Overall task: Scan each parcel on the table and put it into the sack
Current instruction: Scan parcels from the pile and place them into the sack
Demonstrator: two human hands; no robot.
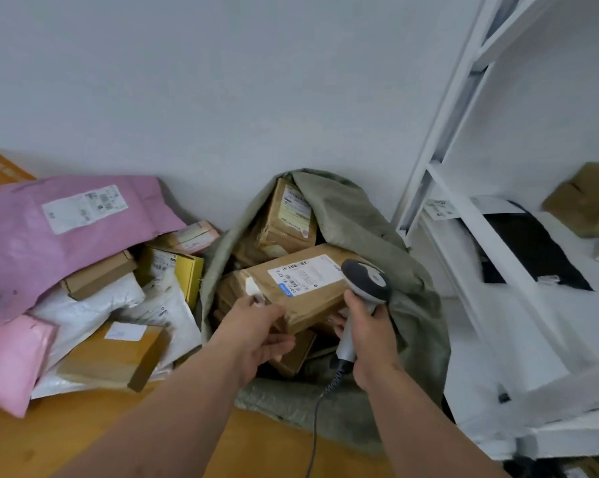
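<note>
**Brown parcel held over the open sack, scanner in the other hand**

The left hand (261,334) grips the near edge of a brown cardboard parcel (301,288), its fingers curled under the box and the thumb on top. The parcel sits tilted in the mouth of the grey-green sack (370,229), label side up, resting on other brown boxes already inside. Another labelled box (289,213) stands upright at the back of the sack.

The right hand (368,331) is wrapped round the handle of a grey barcode scanner (365,282), whose head lies just over the parcel's right end, beside the white label (305,272). Its coiled cable (320,405) hangs down over the sack's near edge.

On the wooden surface (67,432) to the left lies a heap: a large pink mailer (67,229), a small pink bag (11,360), white bags, a yellow box (184,270) and brown boxes. A white shelf unit (480,236) stands on the right.
</note>
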